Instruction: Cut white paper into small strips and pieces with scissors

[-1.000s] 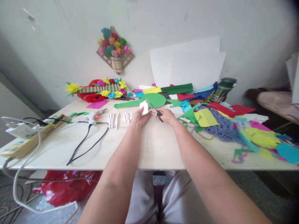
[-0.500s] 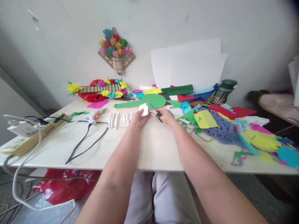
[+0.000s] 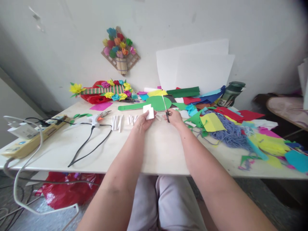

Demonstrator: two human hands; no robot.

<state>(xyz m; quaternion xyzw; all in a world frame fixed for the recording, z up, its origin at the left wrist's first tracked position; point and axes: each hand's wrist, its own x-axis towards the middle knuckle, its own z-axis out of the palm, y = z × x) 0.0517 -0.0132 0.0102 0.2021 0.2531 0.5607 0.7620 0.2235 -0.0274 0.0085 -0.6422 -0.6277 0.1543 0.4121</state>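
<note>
Left hand (image 3: 143, 122) pinches a white piece (image 3: 148, 111), right hand (image 3: 175, 118) grips scissors (image 3: 167, 115), before a green cutout (image 3: 157, 102). The piece looks squarish.

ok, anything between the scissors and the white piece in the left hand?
Nothing visible blocks it: the gap between the scissors and the white piece looks open. Only the left hand's fingertips poke out at the piece's right edge. A small white scrap shows lower, between that hand and the right hand.
</note>
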